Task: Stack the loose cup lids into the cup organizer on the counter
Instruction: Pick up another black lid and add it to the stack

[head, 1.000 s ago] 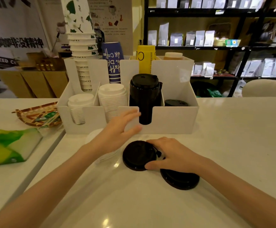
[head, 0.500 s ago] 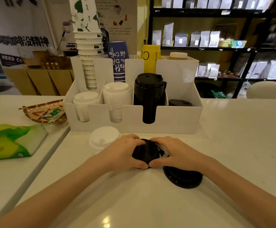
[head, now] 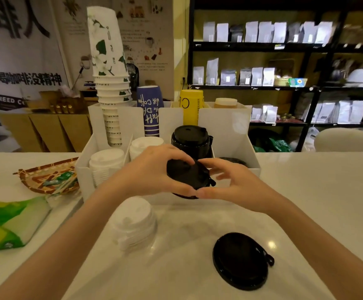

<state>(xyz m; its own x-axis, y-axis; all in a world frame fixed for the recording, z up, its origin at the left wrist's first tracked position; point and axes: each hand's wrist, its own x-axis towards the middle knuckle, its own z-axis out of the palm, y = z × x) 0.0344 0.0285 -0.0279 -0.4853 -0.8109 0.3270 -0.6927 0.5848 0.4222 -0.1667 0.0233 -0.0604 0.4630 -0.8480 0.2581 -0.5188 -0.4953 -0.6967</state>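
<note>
While both hands [head: 154,169] clasp a black lid [head: 187,174], white lids [head: 133,221] beneath, organizer [head: 236,128] ahead.

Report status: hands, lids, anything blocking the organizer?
Both hands, left and right, hold black lid before organizer. Black lid, white lid loose on counter. Nothing blocking.
</note>
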